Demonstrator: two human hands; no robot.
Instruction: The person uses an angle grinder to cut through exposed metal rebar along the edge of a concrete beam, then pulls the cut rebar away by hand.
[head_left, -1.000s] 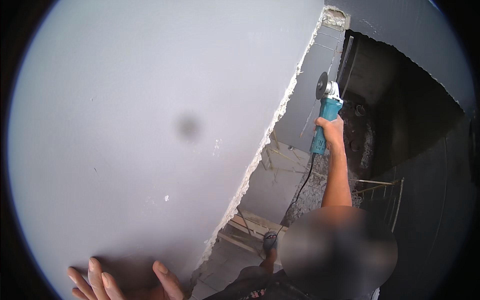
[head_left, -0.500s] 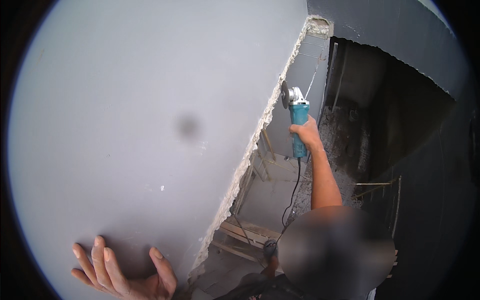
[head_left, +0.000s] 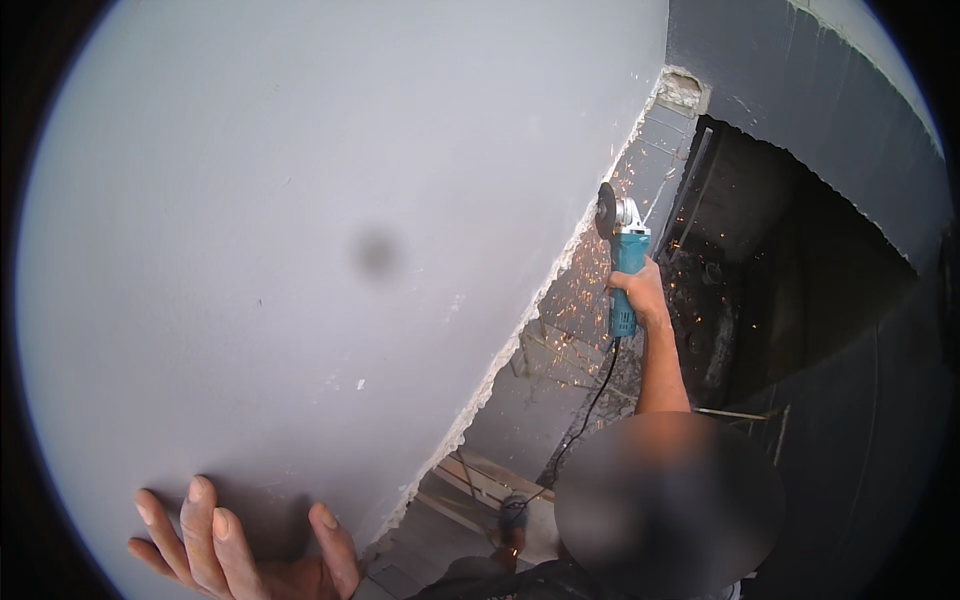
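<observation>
Left hand [head_left: 250,550]: open, fingers spread, palm flat against the grey plastered wall [head_left: 300,220] near the lower edge.
Right hand [head_left: 640,292]: closed around the blue body of the angle grinder [head_left: 622,260].
Grinder: raised at the wall's rough broken edge, disc uppermost.
Sparks [head_left: 590,270]: scattering beside the disc.
Cord [head_left: 590,400]: hanging down from the grinder.

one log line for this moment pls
left hand flat, open on grey wall | right hand not in view | co-worker's hand grips blue angle grinder at the wall's broken edge | sparks flying
</observation>
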